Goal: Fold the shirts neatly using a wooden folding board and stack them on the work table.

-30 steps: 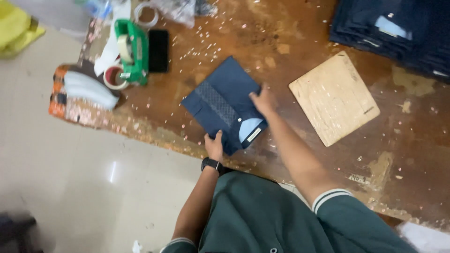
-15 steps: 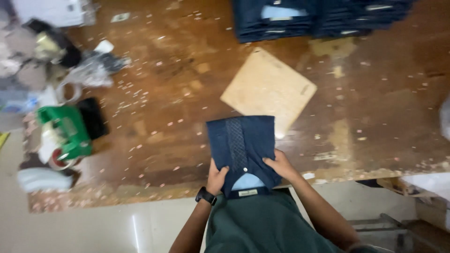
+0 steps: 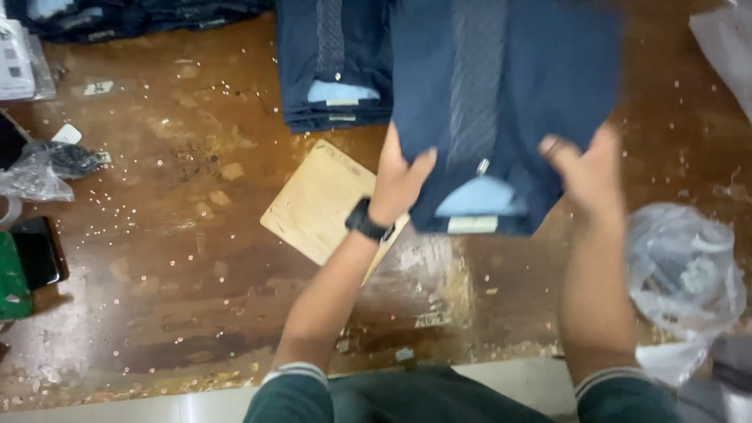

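Garment packing workshop. Worn brown table littered with scraps. Stacks of folded navy shirts at far edge, plywood folding board, clear plastic bags at right, tape dispenser at left.

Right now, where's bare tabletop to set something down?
Bare table lies left of the wooden board, between the plastic scraps and the front edge. Also a strip below the folded garment between the forearms. Crowded: garment stack at the back, clear bag on the right.
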